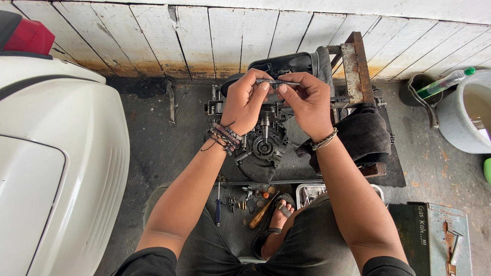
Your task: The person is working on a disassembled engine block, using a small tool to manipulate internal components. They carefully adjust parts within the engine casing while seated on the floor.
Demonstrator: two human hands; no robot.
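Two bare hands meet over a dismantled engine on a concrete floor, seen from above by the person seated there. At the far left, a white scooter body panel (pixel 56 168) fills the frame edge, with a red tail light (pixel 29 36) at its far corner. Moving right, the left hand (pixel 245 102), its wrist wrapped in corded bracelets, pinches one end of a thin metal rod with a small spring (pixel 279 82) on it. The right hand (pixel 307 102), wearing a beaded bracelet, pinches the other end, so both hands are closed on the rod, fingertips nearly touching. The rod sits level, held up just above the engine block (pixel 263 145), which lies on the floor beneath the hands. Nearer the viewer, a blue-handled screwdriver (pixel 218 207), a wooden-handled tool (pixel 261 214) and small loose parts lie beside a sandalled foot (pixel 279 217). Right of the engine, a dark cloth (pixel 365 135) drapes over a rusty metal frame (pixel 355 66). Further right stand a grey bucket (pixel 468 112) with a green-capped bottle (pixel 445 82) beside it, and, near right, a green metal toolbox (pixel 434 237).
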